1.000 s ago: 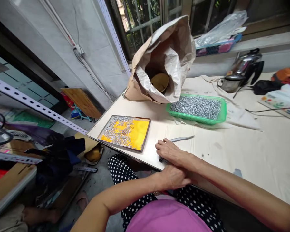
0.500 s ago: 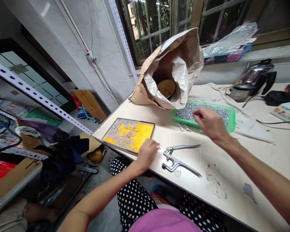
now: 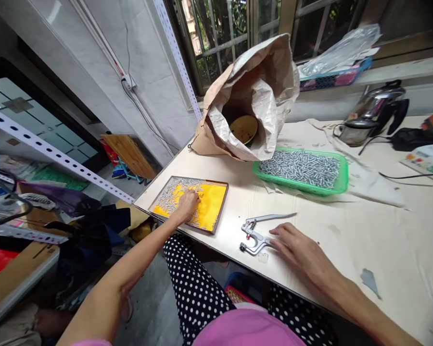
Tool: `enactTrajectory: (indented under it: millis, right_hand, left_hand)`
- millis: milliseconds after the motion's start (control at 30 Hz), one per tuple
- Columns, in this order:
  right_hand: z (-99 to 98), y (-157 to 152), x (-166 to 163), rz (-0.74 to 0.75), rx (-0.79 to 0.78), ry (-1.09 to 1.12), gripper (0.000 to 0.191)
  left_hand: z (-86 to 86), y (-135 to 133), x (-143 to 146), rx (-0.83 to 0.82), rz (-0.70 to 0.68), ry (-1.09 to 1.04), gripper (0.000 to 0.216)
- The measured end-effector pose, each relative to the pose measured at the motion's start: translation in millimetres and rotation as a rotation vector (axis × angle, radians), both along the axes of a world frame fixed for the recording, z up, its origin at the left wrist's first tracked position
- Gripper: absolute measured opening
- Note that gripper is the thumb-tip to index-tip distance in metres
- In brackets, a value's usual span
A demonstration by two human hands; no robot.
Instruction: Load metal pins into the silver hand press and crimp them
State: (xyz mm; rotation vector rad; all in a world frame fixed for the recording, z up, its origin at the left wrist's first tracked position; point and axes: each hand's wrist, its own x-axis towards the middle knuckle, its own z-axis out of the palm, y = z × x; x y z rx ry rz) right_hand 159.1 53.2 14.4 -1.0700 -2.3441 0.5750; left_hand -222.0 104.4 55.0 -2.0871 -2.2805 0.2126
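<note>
My left hand (image 3: 187, 203) reaches into a shallow yellow-bottomed tray (image 3: 212, 211) at the table's left edge, its fingers down on the small silver metal pieces (image 3: 169, 196) lying there. Whether it pinches one I cannot tell. My right hand (image 3: 299, 248) lies flat on the table, fingers apart, its fingertips touching the lower handle of the metal hand press pliers (image 3: 259, 230). A green tray (image 3: 342, 179) heaped with the same silver pieces stands farther back.
A big crumpled paper sack (image 3: 263, 81) with a yellow bowl (image 3: 243, 128) inside stands behind the green tray. An electric kettle (image 3: 368, 113), black cables and a white cloth (image 3: 371, 185) lie at the back right. Perforated metal rails (image 3: 54, 154) and clutter fill the left floor.
My left hand moved from the table edge into the yellow tray. My right hand came back from over the green tray down to the pliers.
</note>
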Motion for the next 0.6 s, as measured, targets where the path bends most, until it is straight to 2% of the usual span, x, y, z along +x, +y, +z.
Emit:
enactTrajectory:
  millis: [167,267,333,400,500,600]
  right_hand:
    - [-7.3,-17,-7,-0.018,-0.006,-0.226,0.023]
    - [-5.8,-16,-9,-0.051,0.007,-0.325,0.022]
    - [-5.7,-14,-10,-0.061,0.021,-0.362,0.020]
    - [-6.8,-13,-12,-0.075,0.035,-0.395,0.019]
    - [-9.8,-13,-14,-0.097,0.050,-0.423,0.019]
    - [-12.2,-13,-15,-0.096,0.063,-0.415,0.018]
  left_hand:
    - [9.9,13,1,-0.047,-0.041,-0.010,0.019]
    - [21.2,7,16,-0.023,-0.093,-0.043,0.020]
    - [26.6,-7,38,0.025,-0.106,-0.220,0.019]
    - [26.8,-25,67,0.011,-0.067,-0.537,0.018]
    - [16.1,-51,111,-0.196,0.064,-0.926,0.021]
    - [-2.0,-63,135,-0.317,0.170,-1.062,0.022]
